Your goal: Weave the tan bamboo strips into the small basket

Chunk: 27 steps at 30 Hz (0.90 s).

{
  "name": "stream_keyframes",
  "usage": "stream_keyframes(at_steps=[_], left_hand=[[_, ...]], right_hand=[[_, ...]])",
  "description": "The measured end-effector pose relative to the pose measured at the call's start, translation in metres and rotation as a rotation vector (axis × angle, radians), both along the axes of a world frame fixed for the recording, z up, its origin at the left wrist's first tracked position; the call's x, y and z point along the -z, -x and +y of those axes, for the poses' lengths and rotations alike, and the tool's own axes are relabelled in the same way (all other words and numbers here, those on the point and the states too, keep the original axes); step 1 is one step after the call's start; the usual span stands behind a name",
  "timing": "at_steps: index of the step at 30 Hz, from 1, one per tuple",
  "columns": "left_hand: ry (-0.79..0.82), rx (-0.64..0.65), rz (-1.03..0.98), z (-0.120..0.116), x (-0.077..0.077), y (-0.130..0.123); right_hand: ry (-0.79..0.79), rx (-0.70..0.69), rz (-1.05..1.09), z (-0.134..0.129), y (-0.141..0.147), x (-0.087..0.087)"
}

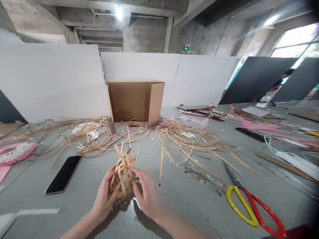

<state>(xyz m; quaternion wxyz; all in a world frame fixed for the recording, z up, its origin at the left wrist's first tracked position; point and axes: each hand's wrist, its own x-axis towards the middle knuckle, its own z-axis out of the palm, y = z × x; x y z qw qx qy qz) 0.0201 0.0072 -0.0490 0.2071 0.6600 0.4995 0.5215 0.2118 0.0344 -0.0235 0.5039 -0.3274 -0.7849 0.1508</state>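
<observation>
A small woven basket-like piece of pale flat strips (pixel 124 172) is between my hands, just above or on the grey table. Loose strip ends stick up from its top, one of them long. My left hand (pixel 106 192) wraps its left side, thumb across the front. On the right side, my right hand (pixel 145 192) pinches it with fingertips and thumb. The far side of the weave is hidden. Piles of loose strips (pixel 179 132) lie beyond my hands.
A black phone (pixel 64 174) lies at left. To the right are eyeglasses (pixel 204 176) and scissors (pixel 240 192) with yellow and red handles. An open cardboard box (pixel 157 103) stands before white partitions (pixel 139 66). Pink scraps (pixel 259 125) and a white corded tool (pixel 296 162) lie far right.
</observation>
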Motion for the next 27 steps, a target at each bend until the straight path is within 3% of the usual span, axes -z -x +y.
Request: stream_keyframes(at_steps=[8, 17, 27], left_hand=[[-0.092, 0.019, 0.188, -0.008, -0.014, 0.002], [-0.171, 0.037, 0.257, -0.007, -0.013, 0.003], [-0.100, 0.058, 0.202, -0.011, -0.013, 0.001]], right_hand=[[0.054, 0.011, 0.023, 0.003, -0.003, 0.005], [0.441, -0.068, 0.273, -0.002, -0.001, -0.001], [0.608, -0.121, 0.451, -0.008, 0.001, -0.004]])
